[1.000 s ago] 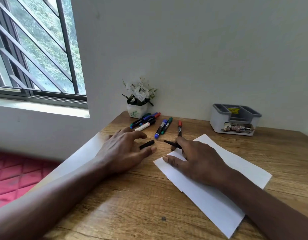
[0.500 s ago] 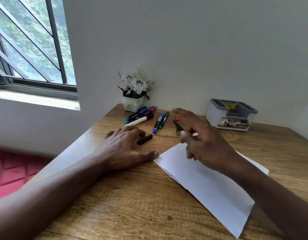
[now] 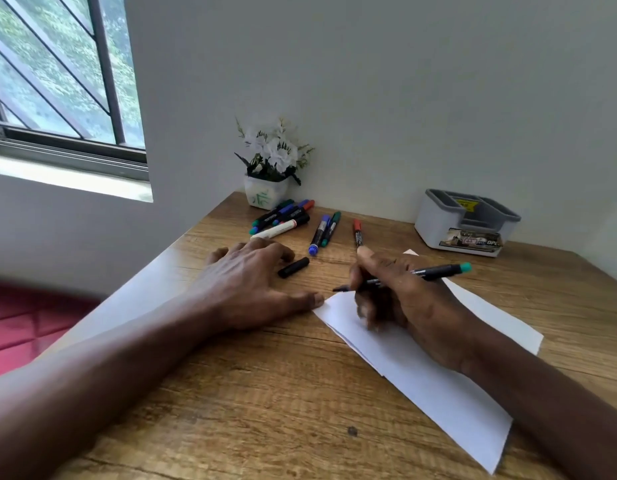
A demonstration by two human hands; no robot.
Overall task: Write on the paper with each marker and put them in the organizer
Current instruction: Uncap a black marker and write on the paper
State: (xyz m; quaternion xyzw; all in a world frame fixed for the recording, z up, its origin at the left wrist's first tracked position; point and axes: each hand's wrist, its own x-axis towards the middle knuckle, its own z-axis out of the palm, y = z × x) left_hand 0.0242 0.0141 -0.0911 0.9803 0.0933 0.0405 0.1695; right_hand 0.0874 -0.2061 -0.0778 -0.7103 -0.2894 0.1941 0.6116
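Observation:
My right hand (image 3: 400,299) grips a black marker with a green end (image 3: 435,271), uncapped, its tip pointing left just above the near-left corner of the white paper (image 3: 438,382). My left hand (image 3: 251,285) lies flat on the wooden desk, thumb touching the paper's left corner. A black cap (image 3: 293,267) lies on the desk beside its fingers. Several markers (image 3: 283,220) lie by the flower pot, a blue and a green marker (image 3: 322,232) further right, and a red marker (image 3: 357,232) alone. The grey organizer (image 3: 435,220) stands at the back right.
A white pot of artificial flowers (image 3: 267,192) stands in the desk's back left corner against the wall. The desk's left edge (image 3: 154,282) drops toward a red cushion. A barred window is at the upper left.
My right hand lifted off the paper toward the markers, then came back down over the paper holding the green-ended marker in a writing grip. The left hand stayed put.

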